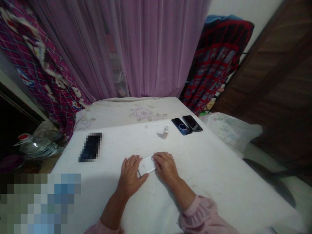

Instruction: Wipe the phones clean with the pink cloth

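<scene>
A flat white rectangular object, like a phone or its case (147, 164), lies on the white table (209, 169) between my two hands. My left hand (130, 177) rests flat beside its left edge, fingers stretched forward, thumb under the object's near corner. My right hand (165, 165) lies on its right edge, fingers curled over the far corner. A small white bottle (166, 132) stands further back, and its tiny cap (146, 126) lies to the left of it.
Two dark phones (181, 126) (192, 123) lie side by side at the back right. A blurred dark phone (90, 147) lies at the left. A purple curtain (146, 48) hangs behind; a wooden door (275, 74) stands right.
</scene>
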Demonstrator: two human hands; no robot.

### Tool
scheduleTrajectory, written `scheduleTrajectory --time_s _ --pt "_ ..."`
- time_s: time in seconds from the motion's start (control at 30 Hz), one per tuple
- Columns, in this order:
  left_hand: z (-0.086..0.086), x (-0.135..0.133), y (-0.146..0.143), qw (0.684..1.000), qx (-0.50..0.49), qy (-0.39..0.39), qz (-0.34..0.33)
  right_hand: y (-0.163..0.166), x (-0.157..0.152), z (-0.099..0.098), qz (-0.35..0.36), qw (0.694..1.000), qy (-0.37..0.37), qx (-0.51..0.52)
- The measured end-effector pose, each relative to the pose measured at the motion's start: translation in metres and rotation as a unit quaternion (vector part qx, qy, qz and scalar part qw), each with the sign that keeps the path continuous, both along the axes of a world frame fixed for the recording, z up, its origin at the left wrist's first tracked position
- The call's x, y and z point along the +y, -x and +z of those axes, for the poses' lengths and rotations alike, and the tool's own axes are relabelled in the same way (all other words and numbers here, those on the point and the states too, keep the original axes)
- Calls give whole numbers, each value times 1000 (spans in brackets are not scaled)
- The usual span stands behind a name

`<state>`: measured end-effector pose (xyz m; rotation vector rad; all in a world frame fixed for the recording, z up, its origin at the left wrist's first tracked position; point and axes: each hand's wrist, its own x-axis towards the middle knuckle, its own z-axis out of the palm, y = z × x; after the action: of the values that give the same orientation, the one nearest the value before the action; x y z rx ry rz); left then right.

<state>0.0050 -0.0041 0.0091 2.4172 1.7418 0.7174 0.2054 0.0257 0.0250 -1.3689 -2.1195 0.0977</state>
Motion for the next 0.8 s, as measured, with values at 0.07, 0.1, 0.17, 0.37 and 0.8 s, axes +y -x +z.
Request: scheduleTrajectory --time_s 0.07,0.1,0.17,0.37,0.8 --pt "0 0 -1 1000 -2 0 2 -6 4 -1 -27 1000 2 -2" --pt "0 0 -1 1000 -2 1 3 -7 5 -2 -34 999 0 -2" --pt "0 0 -1 1000 -1 1 5 -5 3 -2 -31 1000 -4 -1" --pt "0 0 -1 1000 4 4 4 11 -11 3 38 999 -1 0" --pt "0 0 -1 1000 -2 10 7 -1 -10 -1 9 1000 -14 11"
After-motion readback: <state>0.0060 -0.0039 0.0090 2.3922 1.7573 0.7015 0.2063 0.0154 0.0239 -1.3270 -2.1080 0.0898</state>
